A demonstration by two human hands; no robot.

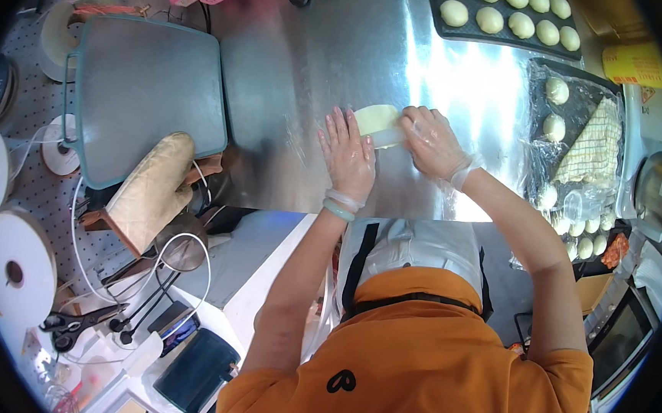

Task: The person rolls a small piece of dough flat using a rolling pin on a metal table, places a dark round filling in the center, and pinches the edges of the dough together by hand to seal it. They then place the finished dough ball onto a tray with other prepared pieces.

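One dough [377, 119] is flat on the worktop [273, 156]. The left hand [350, 164] lies at its edge, fingers straight; the right hand [435, 145] curls, grip hard to tell. Many balls [490, 20] are round, not flat yet.

Your view comes from the left camera on your head, looking steeply down past your orange shirt [442, 368], which fills much of the lower part, onto the metal table [273, 149] ahead. Your left hand [349, 160] and right hand [435, 143] show fairly near, around its centre. The wide fisheye reaches from white rolls [35, 251] at left to a yellow pack [636, 65] at right.
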